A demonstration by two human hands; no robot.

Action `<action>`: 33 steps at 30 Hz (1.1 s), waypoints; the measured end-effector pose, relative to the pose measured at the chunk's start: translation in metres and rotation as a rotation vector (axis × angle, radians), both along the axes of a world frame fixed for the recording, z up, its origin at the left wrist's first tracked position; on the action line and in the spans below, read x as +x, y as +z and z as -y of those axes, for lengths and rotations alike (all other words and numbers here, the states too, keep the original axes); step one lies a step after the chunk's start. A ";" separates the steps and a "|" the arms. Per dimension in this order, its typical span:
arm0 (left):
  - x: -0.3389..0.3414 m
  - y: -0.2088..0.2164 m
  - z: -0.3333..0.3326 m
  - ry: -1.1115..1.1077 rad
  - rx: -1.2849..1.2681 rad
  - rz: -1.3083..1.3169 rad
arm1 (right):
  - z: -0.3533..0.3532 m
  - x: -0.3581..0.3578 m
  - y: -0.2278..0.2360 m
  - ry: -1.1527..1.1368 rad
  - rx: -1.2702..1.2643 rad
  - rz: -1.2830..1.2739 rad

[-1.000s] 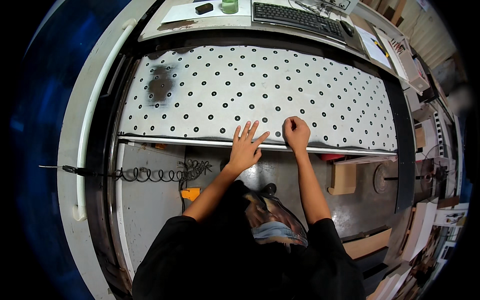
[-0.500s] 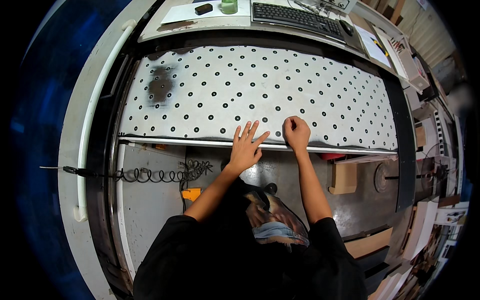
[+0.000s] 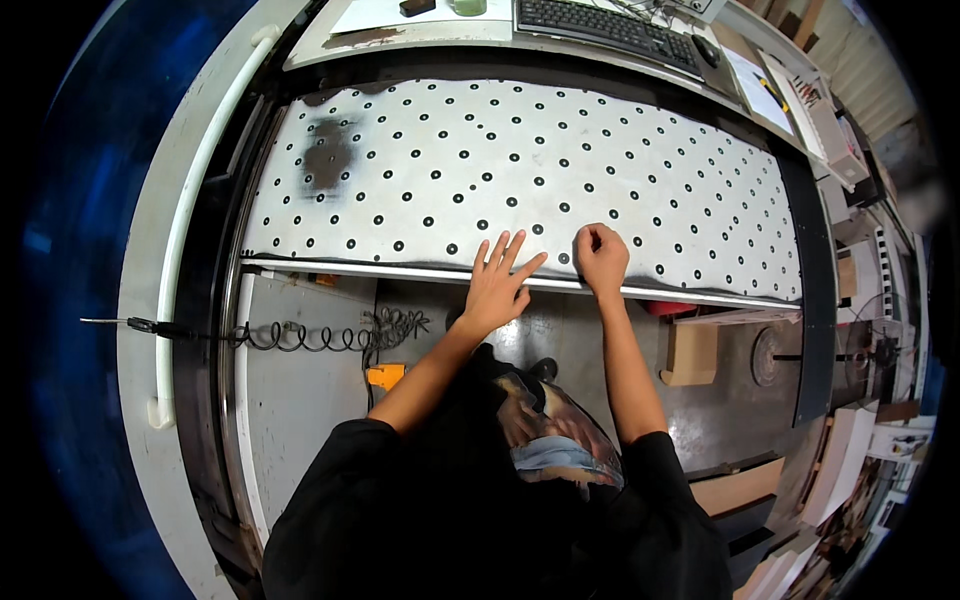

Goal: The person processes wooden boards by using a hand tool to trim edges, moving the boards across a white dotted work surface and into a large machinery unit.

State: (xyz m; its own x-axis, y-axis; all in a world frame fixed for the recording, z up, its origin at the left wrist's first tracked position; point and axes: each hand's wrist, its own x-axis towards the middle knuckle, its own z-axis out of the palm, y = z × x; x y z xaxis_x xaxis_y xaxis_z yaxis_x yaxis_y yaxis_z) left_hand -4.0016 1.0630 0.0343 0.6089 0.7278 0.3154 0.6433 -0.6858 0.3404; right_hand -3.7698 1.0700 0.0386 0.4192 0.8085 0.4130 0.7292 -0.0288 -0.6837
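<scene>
A long white panel (image 3: 545, 204), dotted with rows of small black-ringed holes, stretches across in front of me. Its upper left carries a dark burnt-looking patch (image 3: 328, 160). My left hand (image 3: 496, 288) is at the panel's near edge, fingers spread over the surface and nothing held. Just to its right, my right hand (image 3: 603, 262) is curled above the same edge with thumb and fingers brought together. Whatever may be in that grip is hidden by the fingers.
Beyond the panel, a ledge holds a keyboard (image 3: 610, 35), a mouse (image 3: 706, 49) and a green-filled jar (image 3: 470, 6). A coiled black cable (image 3: 300, 338) hangs at left by a white rail (image 3: 205, 180). Cardboard (image 3: 692, 355) stands below, right; a yellow-orange object (image 3: 386, 375) lies low left.
The whole view has shifted slightly, so the panel sits higher in the picture. My hands keep nearly the same pose and place at the near edge, with the left fingers slightly more lifted.
</scene>
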 end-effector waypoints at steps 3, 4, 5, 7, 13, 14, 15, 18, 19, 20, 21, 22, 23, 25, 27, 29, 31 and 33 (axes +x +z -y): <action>0.001 0.001 0.000 0.000 0.008 0.005 | 0.000 0.000 -0.002 -0.003 -0.004 -0.013; 0.000 0.001 -0.001 0.000 0.006 0.008 | 0.000 0.000 -0.002 -0.006 -0.003 -0.018; 0.000 0.001 -0.001 -0.001 0.004 0.011 | 0.000 0.000 -0.002 -0.003 -0.007 -0.012; 0.000 0.001 -0.001 -0.001 0.003 0.015 | 0.000 0.001 -0.002 0.003 -0.014 -0.013; -0.001 0.000 0.000 0.002 -0.002 0.002 | 0.000 -0.001 -0.001 -0.002 -0.005 -0.036; -0.001 0.000 -0.001 0.002 -0.001 0.003 | 0.000 0.000 -0.001 0.001 -0.007 -0.037; 0.000 0.000 -0.001 -0.001 -0.001 0.005 | 0.000 0.000 -0.002 0.003 -0.009 -0.038; 0.000 0.000 0.000 -0.006 -0.004 0.015 | 0.001 0.001 -0.003 0.006 0.006 -0.030; -0.001 0.000 0.000 -0.003 -0.003 0.016 | 0.001 0.001 -0.003 0.007 0.009 -0.025; -0.001 0.000 -0.001 0.000 -0.002 0.017 | 0.000 0.001 -0.003 0.007 0.013 -0.028; -0.003 -0.001 -0.001 0.005 -0.001 0.015 | 0.000 -0.001 -0.005 0.010 0.019 -0.034; -0.002 -0.001 -0.001 0.006 0.000 0.011 | -0.001 -0.001 -0.006 0.013 0.024 -0.040; 0.000 -0.002 0.000 0.008 0.002 0.006 | -0.001 0.000 -0.006 0.011 0.015 -0.047; 0.000 -0.003 0.000 0.018 0.003 0.002 | 0.000 0.000 -0.005 0.008 -0.001 -0.045; 0.000 -0.004 0.000 0.017 0.001 0.001 | 0.000 0.001 -0.004 0.011 -0.022 -0.053; -0.002 -0.005 0.000 0.015 -0.006 -0.002 | 0.000 0.000 -0.006 0.018 -0.026 -0.055; -0.001 -0.004 0.001 0.016 -0.008 0.009 | 0.001 0.001 -0.003 0.024 -0.034 -0.062; 0.000 -0.004 0.000 0.015 -0.011 0.012 | 0.001 0.001 -0.002 0.023 -0.044 -0.074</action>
State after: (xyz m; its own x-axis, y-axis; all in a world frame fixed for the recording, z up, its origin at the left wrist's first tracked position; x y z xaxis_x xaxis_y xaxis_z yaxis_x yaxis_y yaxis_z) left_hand -4.0015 1.0626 0.0298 0.5945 0.7401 0.3145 0.6490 -0.6725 0.3559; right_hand -3.7690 1.0689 0.0364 0.4281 0.8349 0.3459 0.6777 -0.0434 -0.7340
